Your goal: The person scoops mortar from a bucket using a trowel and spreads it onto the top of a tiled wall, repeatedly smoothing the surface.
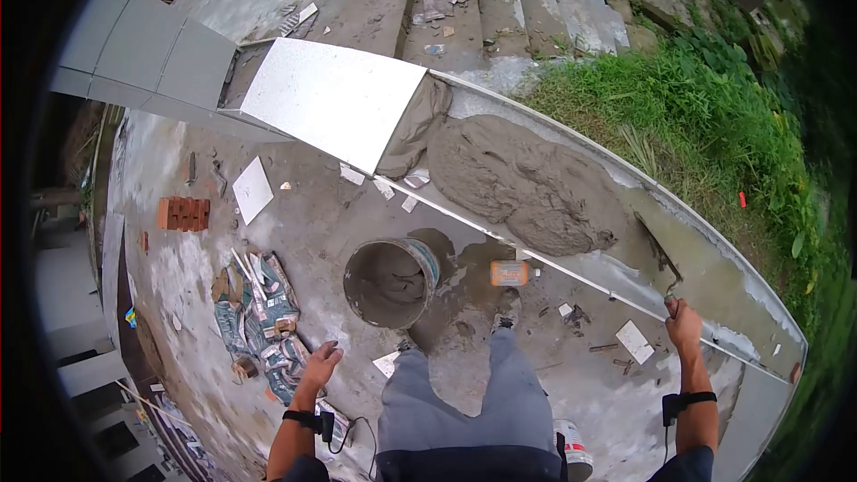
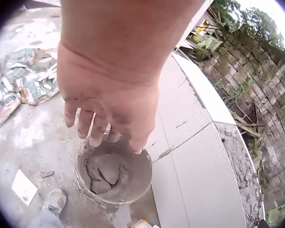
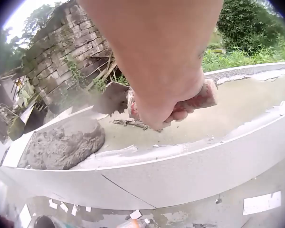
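My right hand [image 1: 685,326] grips the handle [image 3: 204,96] of a trowel over the top of a low curved wall [image 1: 723,303]. The trowel's blade [image 1: 659,245] points toward a long heap of wet grey mortar [image 1: 536,187] spread along that wall top. Beyond the mortar lies a large white tile [image 1: 335,98], its near end bordering the heap. My left hand [image 1: 323,362] hangs with loose fingers and holds nothing. Closest to it stands a bucket [image 1: 360,272] with mortar inside; the fingers overlap its rim in the left wrist view.
An orange object [image 1: 509,273] lies by my right foot. Crumpled bags [image 1: 277,290], a brick stack [image 1: 184,213] and a loose white tile piece [image 1: 253,189] are on the ground to the left. A white pail [image 1: 576,460] stands behind my legs. Grass [image 1: 616,103] borders the wall's far side.
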